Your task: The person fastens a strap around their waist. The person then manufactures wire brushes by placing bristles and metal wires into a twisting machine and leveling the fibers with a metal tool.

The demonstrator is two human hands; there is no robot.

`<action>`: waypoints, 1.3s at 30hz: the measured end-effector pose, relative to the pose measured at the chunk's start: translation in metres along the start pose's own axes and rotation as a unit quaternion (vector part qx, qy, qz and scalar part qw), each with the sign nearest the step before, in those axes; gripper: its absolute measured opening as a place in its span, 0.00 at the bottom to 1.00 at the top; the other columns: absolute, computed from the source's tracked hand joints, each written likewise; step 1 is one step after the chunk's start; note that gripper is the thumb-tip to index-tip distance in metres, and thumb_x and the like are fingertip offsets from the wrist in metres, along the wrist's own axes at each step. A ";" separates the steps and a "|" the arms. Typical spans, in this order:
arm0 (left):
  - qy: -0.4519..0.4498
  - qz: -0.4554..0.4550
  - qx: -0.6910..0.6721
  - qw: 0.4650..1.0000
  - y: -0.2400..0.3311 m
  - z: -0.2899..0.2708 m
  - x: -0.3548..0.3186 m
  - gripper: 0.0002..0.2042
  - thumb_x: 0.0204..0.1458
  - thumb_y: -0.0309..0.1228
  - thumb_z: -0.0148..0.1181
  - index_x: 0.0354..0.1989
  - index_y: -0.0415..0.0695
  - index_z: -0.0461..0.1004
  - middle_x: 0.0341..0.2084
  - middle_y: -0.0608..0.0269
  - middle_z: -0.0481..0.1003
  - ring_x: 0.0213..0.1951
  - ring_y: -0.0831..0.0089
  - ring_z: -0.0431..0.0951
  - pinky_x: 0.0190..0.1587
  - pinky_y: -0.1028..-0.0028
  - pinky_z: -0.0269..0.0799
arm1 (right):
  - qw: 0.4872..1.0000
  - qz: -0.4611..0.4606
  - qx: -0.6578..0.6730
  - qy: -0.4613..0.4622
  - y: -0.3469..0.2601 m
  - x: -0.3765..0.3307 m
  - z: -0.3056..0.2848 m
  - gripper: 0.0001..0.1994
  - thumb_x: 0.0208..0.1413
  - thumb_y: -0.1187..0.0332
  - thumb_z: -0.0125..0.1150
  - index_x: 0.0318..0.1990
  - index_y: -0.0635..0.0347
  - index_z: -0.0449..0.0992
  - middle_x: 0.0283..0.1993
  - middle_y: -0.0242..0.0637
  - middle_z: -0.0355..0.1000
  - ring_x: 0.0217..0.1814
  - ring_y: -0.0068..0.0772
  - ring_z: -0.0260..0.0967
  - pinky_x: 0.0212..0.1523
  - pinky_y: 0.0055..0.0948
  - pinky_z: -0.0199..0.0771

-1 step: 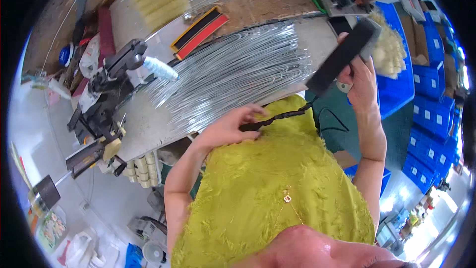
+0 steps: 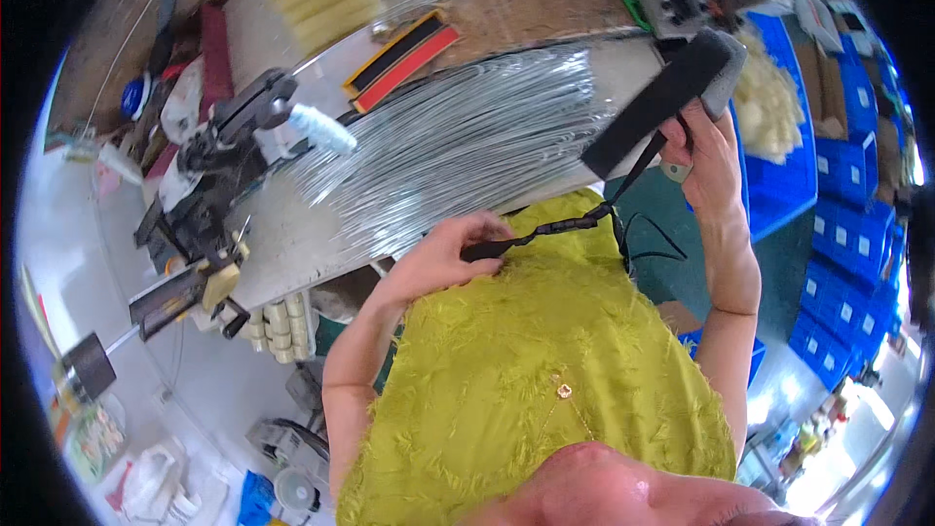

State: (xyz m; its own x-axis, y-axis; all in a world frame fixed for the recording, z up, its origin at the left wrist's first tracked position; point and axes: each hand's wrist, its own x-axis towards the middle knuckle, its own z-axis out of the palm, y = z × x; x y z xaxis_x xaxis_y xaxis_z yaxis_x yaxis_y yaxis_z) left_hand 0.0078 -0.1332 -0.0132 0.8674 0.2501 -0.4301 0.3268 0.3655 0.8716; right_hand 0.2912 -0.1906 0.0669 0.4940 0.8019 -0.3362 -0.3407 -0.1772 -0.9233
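My right hand (image 2: 709, 151) is closed round a flat black rectangular pad with a grey back (image 2: 662, 102), held up tilted beyond the table's right front side. From it a black strap (image 2: 635, 175) runs down to a small plastic buckle (image 2: 575, 224) and on toward my left hand (image 2: 448, 251). The left thumb and fingers pinch the strap's wider end in front of my yellow-green top. A thin black cord loop (image 2: 654, 236) hangs below the pad. The fingers behind the pad are partly hidden.
Many thin silver wires (image 2: 467, 127) lie across the table in front of me. Left stands a dark machine (image 2: 239, 131) with a pale thread cone (image 2: 321, 129). A red-and-black strip (image 2: 404, 58) lies at the back. Blue bins (image 2: 845, 224) stack at the right.
The pad has shifted slightly left and more of the strap shows below my right hand. My left hand has moved a little left, and the strap looks straighter.
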 end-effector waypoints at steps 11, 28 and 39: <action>0.276 0.014 0.034 0.961 -0.028 0.018 -0.060 0.10 0.49 0.28 0.60 0.37 0.37 0.71 0.29 0.62 0.72 0.32 0.74 0.72 0.35 0.77 0.66 | 0.943 0.047 -0.168 -0.282 0.014 0.027 0.063 0.11 0.61 0.69 0.44 0.48 0.60 0.66 0.19 0.29 0.62 0.15 0.11 0.48 0.14 0.14 0.45; 0.142 -0.077 0.191 0.968 -0.031 -0.017 -0.104 0.07 0.44 0.23 0.55 0.32 0.37 0.70 0.31 0.52 0.73 0.31 0.56 0.72 0.32 0.68 0.67 | 0.905 0.066 -0.311 -0.284 0.005 -0.008 -0.076 0.17 0.49 0.72 0.59 0.46 0.63 0.66 0.32 0.33 0.69 0.24 0.15 0.62 0.21 0.14 0.58; 0.024 -0.145 0.138 0.979 -0.112 -0.014 -0.142 0.13 0.44 0.26 0.56 0.40 0.35 0.71 0.35 0.52 0.74 0.34 0.62 0.75 0.34 0.72 0.71 | 0.814 0.322 -0.335 -0.349 0.128 -0.100 -0.134 0.10 0.49 0.65 0.62 0.34 0.61 0.71 0.17 0.29 0.66 0.18 0.18 0.61 0.19 0.24 0.63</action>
State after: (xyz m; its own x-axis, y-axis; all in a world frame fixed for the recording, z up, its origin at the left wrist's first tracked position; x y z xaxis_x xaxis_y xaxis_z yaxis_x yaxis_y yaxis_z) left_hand -0.1575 -0.1975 -0.0531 0.7061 0.2155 -0.6745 0.6525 0.1721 0.7380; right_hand 0.3053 -0.3699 -0.0430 -0.2691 0.5067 -0.8190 0.2795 -0.7727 -0.5699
